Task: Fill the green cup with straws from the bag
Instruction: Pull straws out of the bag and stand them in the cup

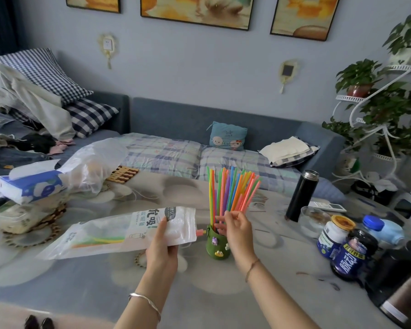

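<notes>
A small green cup point(217, 246) with little figure charms stands on the table, mid-frame. Several coloured straws point(230, 188) stand upright in it and fan out above the rim. My right hand point(235, 225) is at the straws just above the cup, fingers spread and touching them. My left hand point(163, 245) grips the white straw bag point(119, 233) near its open end, holding it level to the left of the cup. A few straws remain inside the bag, and a pink straw tip point(201, 232) pokes out of its mouth toward the cup.
A black flask point(300, 195), a glass, jars and bottles point(347, 248) and a dark kettle point(399, 288) crowd the right of the table point(105, 288). A tissue box point(31, 186) and a clear plastic bag point(93, 162) lie at the left. A sofa stands behind.
</notes>
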Available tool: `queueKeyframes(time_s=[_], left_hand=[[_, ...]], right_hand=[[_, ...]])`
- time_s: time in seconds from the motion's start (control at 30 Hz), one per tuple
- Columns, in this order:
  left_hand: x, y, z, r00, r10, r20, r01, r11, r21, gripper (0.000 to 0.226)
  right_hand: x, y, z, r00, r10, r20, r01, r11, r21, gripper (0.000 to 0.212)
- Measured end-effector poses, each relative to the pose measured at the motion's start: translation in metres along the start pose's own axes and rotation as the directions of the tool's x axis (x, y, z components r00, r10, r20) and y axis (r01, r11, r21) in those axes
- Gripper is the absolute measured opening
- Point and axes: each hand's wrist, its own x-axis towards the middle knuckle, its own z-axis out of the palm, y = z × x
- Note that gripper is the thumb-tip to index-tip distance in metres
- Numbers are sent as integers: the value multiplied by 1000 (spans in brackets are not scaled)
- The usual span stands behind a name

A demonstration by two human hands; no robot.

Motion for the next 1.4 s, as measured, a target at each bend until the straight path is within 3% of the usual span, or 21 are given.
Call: queueKeyframes(time_s=[0.07,0.17,0.27,0.37,0.43,0.53,0.63,0.7,0.77,0.83,0.93,1.03,1.17,1.27,1.4], left_hand=[[-13,1,10,1000,5,-13,-5,1000,24,41],[-27,2,20,997,81,-8,-80,993,89,35],[-36,5,27,974,211,77,-224,940,256,40],[-48,7,35,933,272,237,-354,822,446,21],[-55,7,39,888,291,357,-448,722,527,22],[-62,10,43,833,291,470,-540,608,582,27],[-66,16,48,825,293,483,-551,607,573,29],[-65,19,49,832,309,461,-543,628,558,26],[-64,23,50,847,321,423,-519,671,530,25],[-62,26,49,870,335,362,-484,726,488,23],[-54,31,47,923,320,212,-381,831,406,34],[-48,34,39,973,218,74,-230,931,285,44],[-42,33,31,995,94,-19,-90,985,148,53],[-43,25,32,997,59,-41,-54,992,118,48],[-49,10,39,999,15,-40,-8,982,189,13]], right_hand=[[-16,-4,7,976,208,64,-217,937,274,27],[-36,-14,10,870,426,247,-482,633,605,38],[-50,-17,15,834,461,303,-516,457,724,42],[-62,-20,24,836,448,317,-498,378,780,38],[-68,-22,28,843,438,313,-483,361,798,34],[-77,-22,34,849,448,281,-463,373,804,24],[-82,-20,35,843,476,250,-466,415,781,16],[-83,-20,34,842,491,223,-482,499,720,13],[-82,-19,31,866,471,169,-469,648,600,10],[-78,-18,27,909,388,149,-410,778,476,19],[-71,-19,15,952,256,169,-302,879,370,24],[-60,-26,-1,977,204,64,-212,894,396,16],[-46,-37,-18,969,214,-124,-113,830,547,23],[-51,-38,-11,975,221,9,-197,850,488,23],[-59,-37,9,970,202,138,-235,925,299,20]])
